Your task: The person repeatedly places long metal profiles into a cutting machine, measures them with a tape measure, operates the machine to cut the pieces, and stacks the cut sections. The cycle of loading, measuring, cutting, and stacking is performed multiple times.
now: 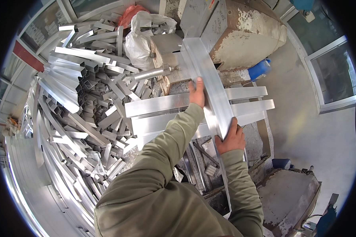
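A long, wide aluminium profile (pixel 214 93) lies slantwise in front of me, its far end by the machine's grey housing and its near end toward my body. My left hand (pixel 197 94) is at its left edge about halfway along, fingers bent against the metal. Around the near end, on the right side, my right hand (pixel 231 140) is closed with thumb and fingers on opposite edges. Beneath it, several shorter aluminium bars (pixel 158 107) run crosswise. Parts of the fingers on both hands are hidden.
A big heap of aluminium offcuts (pixel 103 87) fills the left side. Ahead stands the worn machine housing (pixel 245 35), with a metal cylinder (pixel 150 74) to its left and a blue motor (pixel 259 70) to its right. A white sack (pixel 137 43) sits behind.
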`<state>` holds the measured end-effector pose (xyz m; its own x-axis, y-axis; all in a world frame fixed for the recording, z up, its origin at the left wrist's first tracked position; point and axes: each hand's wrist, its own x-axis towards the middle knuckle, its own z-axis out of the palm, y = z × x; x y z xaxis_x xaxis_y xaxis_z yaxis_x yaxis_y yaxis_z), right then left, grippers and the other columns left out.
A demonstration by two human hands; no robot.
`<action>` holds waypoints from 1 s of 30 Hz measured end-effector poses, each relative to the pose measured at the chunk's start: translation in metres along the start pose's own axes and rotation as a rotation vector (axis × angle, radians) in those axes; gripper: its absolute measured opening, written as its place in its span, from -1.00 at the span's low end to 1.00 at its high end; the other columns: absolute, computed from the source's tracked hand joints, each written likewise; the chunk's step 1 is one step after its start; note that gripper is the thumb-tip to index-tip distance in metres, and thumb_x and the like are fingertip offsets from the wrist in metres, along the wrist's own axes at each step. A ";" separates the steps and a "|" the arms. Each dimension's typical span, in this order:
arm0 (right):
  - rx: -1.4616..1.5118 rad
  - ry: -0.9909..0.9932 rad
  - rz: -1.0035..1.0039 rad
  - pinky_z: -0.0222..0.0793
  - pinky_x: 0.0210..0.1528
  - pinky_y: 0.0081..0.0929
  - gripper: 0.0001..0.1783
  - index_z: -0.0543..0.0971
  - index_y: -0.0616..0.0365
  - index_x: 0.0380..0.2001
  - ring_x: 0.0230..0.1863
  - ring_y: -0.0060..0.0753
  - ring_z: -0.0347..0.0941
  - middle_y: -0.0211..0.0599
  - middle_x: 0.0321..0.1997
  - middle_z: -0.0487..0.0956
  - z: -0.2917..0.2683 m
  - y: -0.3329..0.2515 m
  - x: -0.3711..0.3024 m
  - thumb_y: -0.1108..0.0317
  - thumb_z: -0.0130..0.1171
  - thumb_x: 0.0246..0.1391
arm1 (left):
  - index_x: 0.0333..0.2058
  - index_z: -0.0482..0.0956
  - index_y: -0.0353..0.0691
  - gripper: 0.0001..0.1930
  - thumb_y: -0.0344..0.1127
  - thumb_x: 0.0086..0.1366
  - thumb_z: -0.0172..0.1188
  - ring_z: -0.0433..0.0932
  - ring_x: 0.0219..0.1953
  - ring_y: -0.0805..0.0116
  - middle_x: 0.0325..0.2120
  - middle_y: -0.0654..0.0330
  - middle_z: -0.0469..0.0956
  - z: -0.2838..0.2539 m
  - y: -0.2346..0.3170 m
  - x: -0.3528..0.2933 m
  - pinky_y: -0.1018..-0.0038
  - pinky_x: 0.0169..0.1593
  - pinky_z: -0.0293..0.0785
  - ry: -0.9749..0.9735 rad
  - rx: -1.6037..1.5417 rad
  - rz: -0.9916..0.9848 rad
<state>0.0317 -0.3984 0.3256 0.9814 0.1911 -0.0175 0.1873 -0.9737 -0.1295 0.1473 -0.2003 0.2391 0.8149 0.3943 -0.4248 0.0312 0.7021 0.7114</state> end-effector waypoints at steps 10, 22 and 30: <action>-0.041 0.014 -0.049 0.50 0.22 0.22 0.32 0.05 0.08 0.66 0.23 0.33 0.50 0.14 0.33 0.47 0.003 -0.004 0.006 0.04 0.60 -0.03 | 0.67 -0.15 -0.38 0.32 0.34 0.28 0.39 0.18 0.58 -0.30 0.56 -0.43 0.07 0.003 -0.009 0.018 0.13 0.61 0.13 0.132 0.377 0.138; -0.081 -0.019 -0.061 0.51 0.20 0.23 0.36 -0.02 0.10 0.69 0.17 0.37 0.51 0.21 0.26 0.47 0.003 -0.001 0.004 0.03 0.57 -0.03 | 0.66 -0.15 -0.43 0.31 0.35 0.30 0.38 0.21 0.56 -0.32 0.55 -0.46 0.08 0.003 -0.008 0.016 0.13 0.59 0.17 0.163 0.444 0.182; -0.100 -0.064 -0.006 0.52 0.22 0.22 0.34 -0.02 0.10 0.68 0.18 0.37 0.51 0.20 0.23 0.47 -0.003 -0.011 0.007 0.03 0.57 -0.02 | 0.66 -0.13 -0.40 0.33 0.38 0.27 0.37 0.18 0.58 -0.34 0.55 -0.47 0.08 0.001 -0.015 0.021 0.10 0.61 0.15 0.160 0.463 0.191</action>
<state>0.0367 -0.3868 0.3294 0.9763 0.2012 -0.0803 0.1993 -0.9795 -0.0306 0.1641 -0.2034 0.2203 0.7334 0.6009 -0.3180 0.1730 0.2874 0.9421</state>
